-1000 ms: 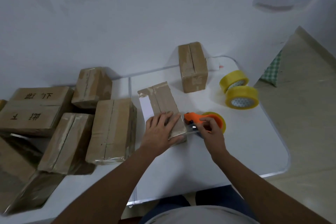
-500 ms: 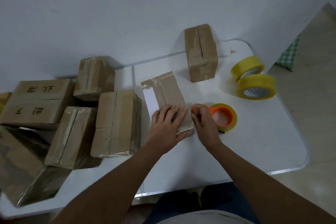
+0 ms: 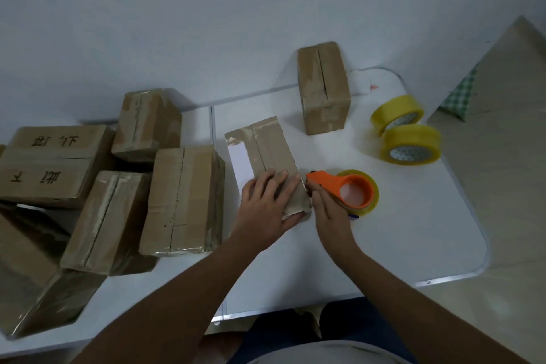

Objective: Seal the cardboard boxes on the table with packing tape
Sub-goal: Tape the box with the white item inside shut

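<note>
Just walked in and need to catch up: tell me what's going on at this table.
A person is taping cardboard boxes shut. The left hand lies flat on a small box in the middle of the white table, holding it down. The right hand is at the box's near right corner, next to an orange tape dispenser lying on the table. Two spare yellow tape rolls sit to the right, another box stands behind, and a pile of boxes waits on the left.
</note>
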